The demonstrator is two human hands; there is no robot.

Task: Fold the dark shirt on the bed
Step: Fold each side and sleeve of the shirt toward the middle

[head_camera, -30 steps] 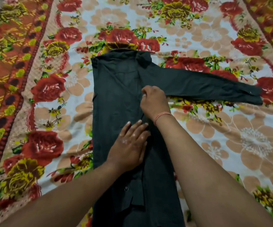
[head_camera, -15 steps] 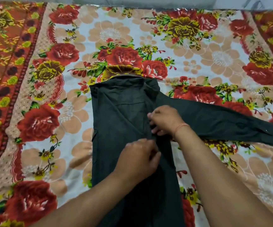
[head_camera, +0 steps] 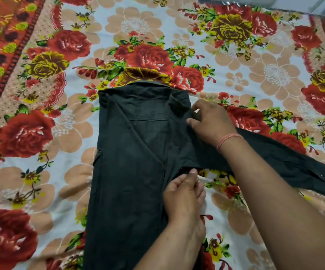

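Note:
The dark shirt (head_camera: 130, 152) lies lengthwise on the flowered bedspread (head_camera: 138, 26), collar at the far end, its left side folded in over the body. One long sleeve (head_camera: 286, 168) stretches out to the right, cuff button showing. My right hand (head_camera: 210, 121) rests on the shirt's right shoulder where that sleeve starts, fingers pinching the cloth edge. My left hand (head_camera: 185, 193) grips the shirt's right side edge just below the sleeve, thumb on top of the fabric. Both forearms cross the lower right of the view and hide part of the sleeve and the hem.
The bedspread's red and orange patterned border (head_camera: 4, 41) runs along the left side. A pale strip of floor or wall (head_camera: 302, 4) shows beyond the bed's far right corner.
Both hands have shifted from the shirt's middle to its right edge. The right hand moved up to the shoulder, the left from lying flat to gripping the side edge. The view has come closer.

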